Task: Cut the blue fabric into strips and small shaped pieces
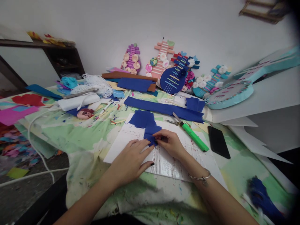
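A small dark blue piece [152, 132], of paper or fabric, lies on a white board [124, 140]. My left hand [133, 157] rests flat with its fingers spread, the fingertips touching the piece's lower edge. With thumb and forefinger pinched together, my right hand [169, 142] grips the same piece at its right side. Just behind it lies a larger blue piece [142, 118], partly overlapped. A green utility knife [195, 137] sits to the right of my right hand, its blade pointing away and touching a pair of scissors [175, 123].
A long blue strip [161, 107] crosses the table behind the board. Decorated guitar shapes [173, 79] lean against the wall. A black phone [218, 142] lies at right, with a blue glue gun [262, 198] near the front corner. A white cable [35, 125] hangs at left.
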Demonstrator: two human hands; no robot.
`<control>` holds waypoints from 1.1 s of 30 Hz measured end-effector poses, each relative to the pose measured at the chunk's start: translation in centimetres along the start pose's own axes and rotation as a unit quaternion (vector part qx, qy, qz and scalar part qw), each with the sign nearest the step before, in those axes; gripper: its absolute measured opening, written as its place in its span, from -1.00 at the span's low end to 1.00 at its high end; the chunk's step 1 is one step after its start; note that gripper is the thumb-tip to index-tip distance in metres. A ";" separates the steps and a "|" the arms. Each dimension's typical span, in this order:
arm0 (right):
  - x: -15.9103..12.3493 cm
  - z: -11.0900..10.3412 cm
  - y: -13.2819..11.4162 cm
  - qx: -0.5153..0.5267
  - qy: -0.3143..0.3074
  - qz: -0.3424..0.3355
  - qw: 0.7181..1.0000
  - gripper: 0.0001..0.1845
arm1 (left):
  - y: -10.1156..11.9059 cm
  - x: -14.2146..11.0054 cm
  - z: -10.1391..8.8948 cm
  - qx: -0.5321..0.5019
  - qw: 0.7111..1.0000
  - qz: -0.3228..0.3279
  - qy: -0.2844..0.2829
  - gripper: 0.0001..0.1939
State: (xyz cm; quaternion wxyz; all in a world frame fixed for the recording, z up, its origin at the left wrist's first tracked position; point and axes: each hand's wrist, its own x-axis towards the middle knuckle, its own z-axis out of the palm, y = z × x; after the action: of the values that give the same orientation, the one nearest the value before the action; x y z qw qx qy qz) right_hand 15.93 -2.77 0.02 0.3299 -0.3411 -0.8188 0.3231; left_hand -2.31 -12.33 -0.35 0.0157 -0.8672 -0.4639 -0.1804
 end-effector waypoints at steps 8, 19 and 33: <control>0.0 0.1 -0.1 -0.001 0.004 0.006 1.000 -0.67 | 0.2 0.1 -0.3 0.006 1.000 -0.006 -0.012 -0.53; -0.1 0.1 -0.1 -0.022 0.000 0.000 1.000 -0.64 | 0.3 0.0 -0.1 0.010 1.000 -0.005 -0.003 -0.55; -0.1 -0.2 -0.8 -0.021 -0.007 -0.022 1.000 -0.63 | 0.4 0.0 -0.2 0.014 1.000 -0.003 0.015 -0.57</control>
State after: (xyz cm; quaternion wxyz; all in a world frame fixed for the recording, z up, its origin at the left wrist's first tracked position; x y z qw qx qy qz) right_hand 15.85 -3.23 0.71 0.3236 -0.3280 -0.8349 0.3010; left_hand -2.03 -12.53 -0.14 0.0345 -0.8628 -0.4685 -0.1869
